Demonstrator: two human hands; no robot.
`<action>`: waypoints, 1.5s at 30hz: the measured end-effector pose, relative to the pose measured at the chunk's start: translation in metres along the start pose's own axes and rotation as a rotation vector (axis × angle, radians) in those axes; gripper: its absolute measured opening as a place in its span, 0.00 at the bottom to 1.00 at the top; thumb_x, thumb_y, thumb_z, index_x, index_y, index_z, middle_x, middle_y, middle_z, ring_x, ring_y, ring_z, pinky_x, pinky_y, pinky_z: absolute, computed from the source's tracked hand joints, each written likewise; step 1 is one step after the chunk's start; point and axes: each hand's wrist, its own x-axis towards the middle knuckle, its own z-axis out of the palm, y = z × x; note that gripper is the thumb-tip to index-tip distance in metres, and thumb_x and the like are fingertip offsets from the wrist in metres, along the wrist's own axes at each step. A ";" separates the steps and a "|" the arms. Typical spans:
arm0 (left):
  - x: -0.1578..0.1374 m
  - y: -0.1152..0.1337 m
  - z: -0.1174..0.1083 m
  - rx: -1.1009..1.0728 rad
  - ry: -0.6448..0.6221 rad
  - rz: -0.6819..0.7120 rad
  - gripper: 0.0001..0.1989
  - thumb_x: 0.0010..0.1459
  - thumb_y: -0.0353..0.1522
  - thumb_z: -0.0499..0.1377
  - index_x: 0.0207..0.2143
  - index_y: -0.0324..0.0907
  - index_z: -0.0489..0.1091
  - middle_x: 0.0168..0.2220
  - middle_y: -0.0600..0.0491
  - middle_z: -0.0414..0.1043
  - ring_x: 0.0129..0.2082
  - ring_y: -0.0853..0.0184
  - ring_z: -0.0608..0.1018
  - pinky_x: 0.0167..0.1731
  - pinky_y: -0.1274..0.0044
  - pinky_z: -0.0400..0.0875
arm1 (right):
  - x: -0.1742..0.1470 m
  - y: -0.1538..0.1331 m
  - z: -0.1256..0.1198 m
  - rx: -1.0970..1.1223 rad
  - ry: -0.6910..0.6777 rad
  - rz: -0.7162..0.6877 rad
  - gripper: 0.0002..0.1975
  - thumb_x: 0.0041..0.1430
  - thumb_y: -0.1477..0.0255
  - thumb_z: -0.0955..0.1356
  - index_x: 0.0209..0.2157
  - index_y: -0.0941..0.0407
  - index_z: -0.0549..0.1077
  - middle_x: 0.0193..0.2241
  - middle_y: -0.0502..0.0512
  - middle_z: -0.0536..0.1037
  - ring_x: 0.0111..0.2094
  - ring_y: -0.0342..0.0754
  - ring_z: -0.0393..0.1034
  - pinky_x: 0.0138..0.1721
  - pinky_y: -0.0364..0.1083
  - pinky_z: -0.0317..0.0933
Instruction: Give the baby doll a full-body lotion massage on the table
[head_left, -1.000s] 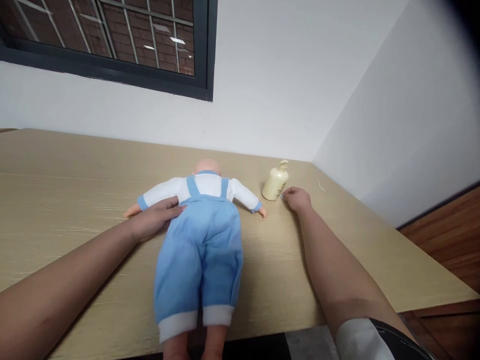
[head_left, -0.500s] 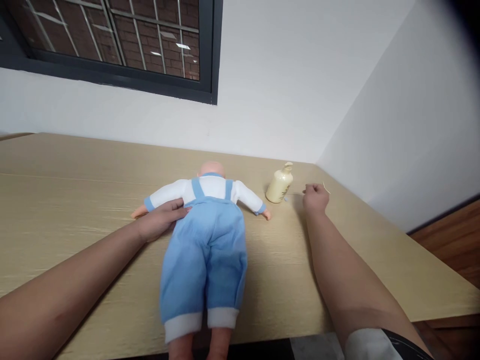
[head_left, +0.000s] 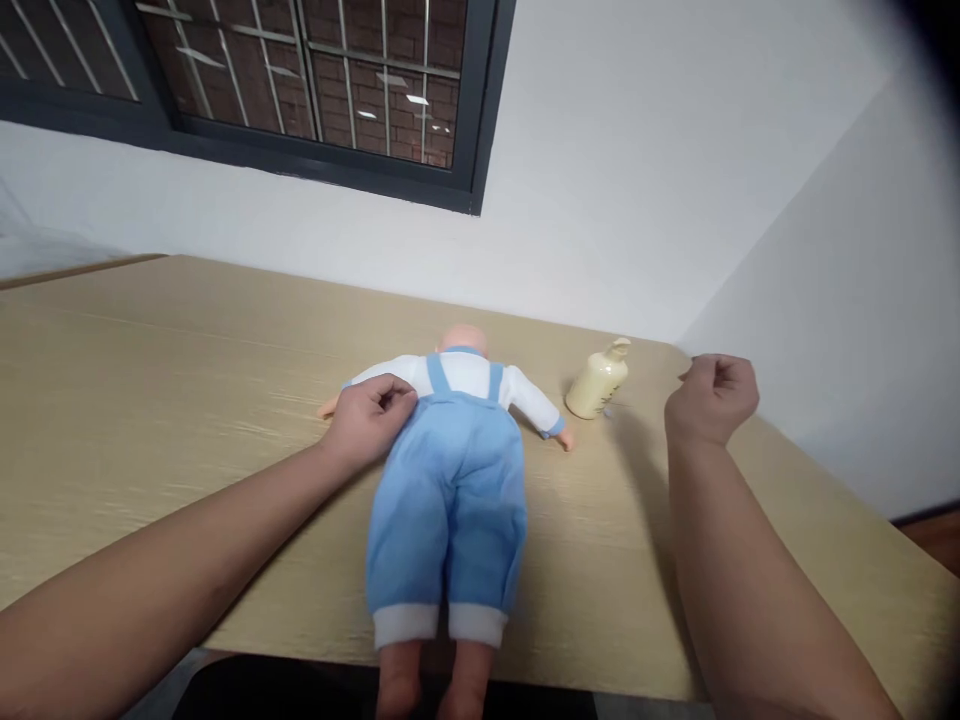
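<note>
Doll (head_left: pixel 450 450) laid out on tabletop (head_left: pixel 187 420), pump bottle (head_left: pixel 596 385) beside its arm

From the head camera, the doll lies apparently face down in the middle of the tabletop, head toward the wall (head_left: pixel 637 220), feet over the near edge. It wears blue overalls (head_left: pixel 450 520) over a white top (head_left: pixel 472 376).

The left hand (head_left: pixel 373 412) is at the doll's side by the overalls, thumb and fingertips brought together; whether they grip cloth, I cannot tell. That hand hides part of one doll arm. The other doll arm reaches toward the cream bottle, which stands just beyond the doll's fingers — near, but apart.

Past the bottle, the right hand (head_left: pixel 711 398) is raised, fingers folded together into a fist; its inside cannot be seen. It blocks the tabletop's far right corner. A small pale bit (head_left: pixel 607 411) lies at the bottle's base.

Behind — a dark-framed window (head_left: pixel 478 120) with metal bars (head_left: pixel 306 70).
</note>
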 end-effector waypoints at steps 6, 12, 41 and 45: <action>-0.003 0.004 0.001 0.080 -0.031 0.242 0.13 0.60 0.38 0.57 0.42 0.42 0.74 0.39 0.49 0.75 0.42 0.60 0.75 0.46 0.70 0.69 | -0.054 -0.082 0.003 0.042 -0.452 -0.404 0.06 0.60 0.67 0.65 0.33 0.54 0.73 0.29 0.51 0.75 0.28 0.47 0.69 0.33 0.47 0.65; 0.004 -0.008 0.004 0.146 -0.090 0.307 0.16 0.61 0.39 0.56 0.47 0.40 0.72 0.43 0.47 0.73 0.43 0.60 0.74 0.46 0.68 0.69 | -0.138 -0.136 0.021 0.305 -1.162 -0.779 0.22 0.58 0.62 0.68 0.53 0.52 0.70 0.50 0.60 0.75 0.54 0.59 0.67 0.57 0.60 0.61; -0.017 0.025 -0.002 0.262 -0.120 0.492 0.17 0.60 0.42 0.57 0.45 0.43 0.74 0.41 0.46 0.73 0.43 0.57 0.75 0.46 0.66 0.68 | -0.158 -0.135 0.011 0.319 -1.050 -0.598 0.17 0.63 0.74 0.62 0.53 0.52 0.70 0.45 0.57 0.78 0.47 0.56 0.70 0.51 0.59 0.65; -0.027 0.030 0.010 0.321 -0.199 0.562 0.23 0.57 0.43 0.59 0.53 0.44 0.70 0.44 0.44 0.71 0.45 0.54 0.73 0.47 0.63 0.68 | -0.165 -0.131 0.013 0.338 -1.052 -0.607 0.18 0.62 0.76 0.61 0.52 0.53 0.70 0.45 0.58 0.77 0.45 0.55 0.70 0.48 0.58 0.66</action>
